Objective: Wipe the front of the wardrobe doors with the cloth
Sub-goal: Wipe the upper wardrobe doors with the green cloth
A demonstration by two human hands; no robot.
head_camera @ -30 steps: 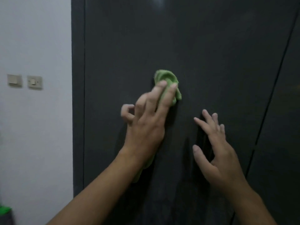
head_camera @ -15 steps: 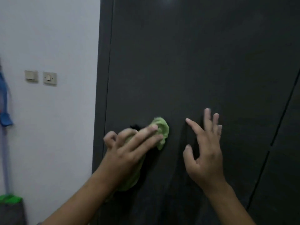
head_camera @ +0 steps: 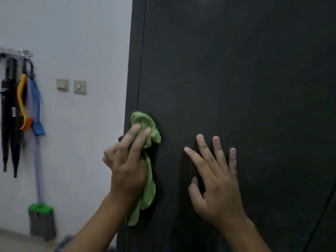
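My left hand [head_camera: 127, 171] holds the green cloth [head_camera: 145, 124] against the wardrobe door [head_camera: 236, 70]; my right hand [head_camera: 218, 188] lies splayed on it; a broom [head_camera: 41, 220] stands to its left.

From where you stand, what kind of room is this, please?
Probably a room in a home, perhaps a bedroom: a tall dark wardrobe door with a green cloth against it; light switches on the white wall; a broom and brushes by a wall rack.
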